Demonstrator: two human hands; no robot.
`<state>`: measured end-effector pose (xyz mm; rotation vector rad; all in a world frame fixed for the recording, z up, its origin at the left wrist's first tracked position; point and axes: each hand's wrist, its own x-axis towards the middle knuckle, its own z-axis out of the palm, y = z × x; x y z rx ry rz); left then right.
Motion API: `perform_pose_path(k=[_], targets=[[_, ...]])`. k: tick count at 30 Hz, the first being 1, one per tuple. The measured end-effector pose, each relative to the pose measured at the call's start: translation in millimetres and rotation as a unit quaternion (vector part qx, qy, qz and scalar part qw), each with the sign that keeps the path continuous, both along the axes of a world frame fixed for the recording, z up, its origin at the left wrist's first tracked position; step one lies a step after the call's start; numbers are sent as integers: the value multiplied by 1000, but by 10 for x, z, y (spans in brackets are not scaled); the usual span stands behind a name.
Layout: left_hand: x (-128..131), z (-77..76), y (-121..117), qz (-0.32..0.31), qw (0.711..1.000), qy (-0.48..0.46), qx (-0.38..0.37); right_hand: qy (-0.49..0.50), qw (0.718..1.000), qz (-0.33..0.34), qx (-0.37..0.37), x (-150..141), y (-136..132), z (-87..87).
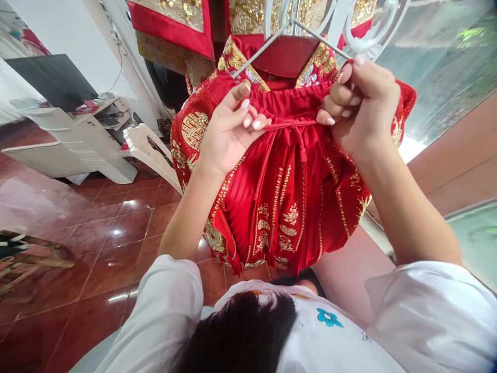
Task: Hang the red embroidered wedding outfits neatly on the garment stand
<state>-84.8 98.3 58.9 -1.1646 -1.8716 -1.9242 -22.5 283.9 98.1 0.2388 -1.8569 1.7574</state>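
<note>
A red pleated skirt (pixel 285 171) with gold embroidery hangs in front of me, its gathered waistband (pixel 289 103) at the top. Across the waistband runs a red drawstring (pixel 291 123), tied at the middle with a knotted end dangling. My left hand (pixel 229 129) is closed on the drawstring's left part, fingertips pinched. On the other side, my right hand (pixel 361 98) is curled shut with the drawstring's right part at its lower fingers; red material shows by its thumb. A metal hanger (pixel 267 46) rises above, inside a red embroidered jacket (pixel 194 132) behind the skirt.
More gold-embroidered red garments (pixel 174 23) hang at the back, beside a white scrolled metal frame (pixel 373 39). Left stand a white desk (pixel 97 137) with a dark monitor (pixel 54 80) and a carved white chair (pixel 151 153). A window (pixel 438 57) is at right.
</note>
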Motion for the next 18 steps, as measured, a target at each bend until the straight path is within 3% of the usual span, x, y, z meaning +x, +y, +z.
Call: perform_pose_path(k=[2,4,8,11,15,18], targets=[[-62,-92,-21,38,999,24,-4,-20,1000,2,-9,-58,65,-11],[-54,-158,-25,68,996,51,-3,25,1000,3,1,-75,113,-47],[106,-114,-60,172,974,144,37,80,995,-40,40,95,157,-154],[207,28,-54,232,937,255,53,93,979,-159,93,282,156,-252],[240,121,106,197,924,303,-123,114,895,-383,198,399,164,-393],[220,80,227,157,932,266,-190,86,869,-438,214,503,105,-504]])
